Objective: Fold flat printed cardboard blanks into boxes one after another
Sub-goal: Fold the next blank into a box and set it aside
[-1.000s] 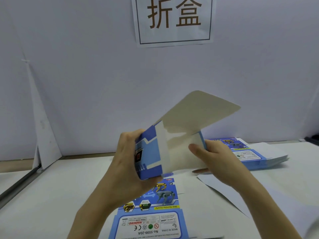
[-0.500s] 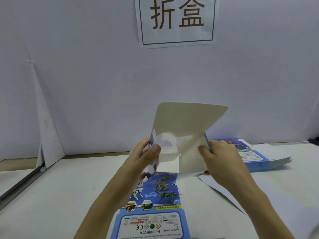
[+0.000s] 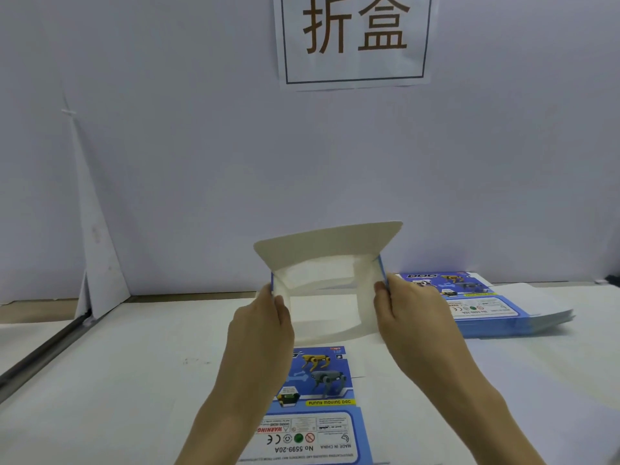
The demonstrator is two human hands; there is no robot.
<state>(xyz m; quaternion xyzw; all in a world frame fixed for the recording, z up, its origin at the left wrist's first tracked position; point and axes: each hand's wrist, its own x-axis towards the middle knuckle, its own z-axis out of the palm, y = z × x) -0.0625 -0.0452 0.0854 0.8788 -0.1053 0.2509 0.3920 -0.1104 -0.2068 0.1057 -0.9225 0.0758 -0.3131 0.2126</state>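
So, box: held up over the table between both hands, opened into a tube with the open end facing the camera. The inside is plain white and blue print shows only along the two side edges.
flap: top of box, rounded corners, standing up and tilted away, unprinted side toward the camera.
left hand: on box's left wall. The thumb is curled over the near edge onto the inside face, pinching the wall. The other fingers are behind the cardboard, so I can't tell how they lie.
right hand: on box's right wall with the same pinch, thumb on the inside face, the rest hidden outside.
flat blank: below box, nearer the camera, lying printed side up. It shows robot dogs and "FUNNY MOVING DOG", upside down from here. The left forearm covers its left edge.
stack of blanks: right of box, just past the right hand, lying flat, printed side up.
table: white top, under box.
backdrop: white, behind box.
sign: on backdrop above box, two brown characters in a dark frame, top cut off.
leaning panel: far left of box, a white piece propped against backdrop.
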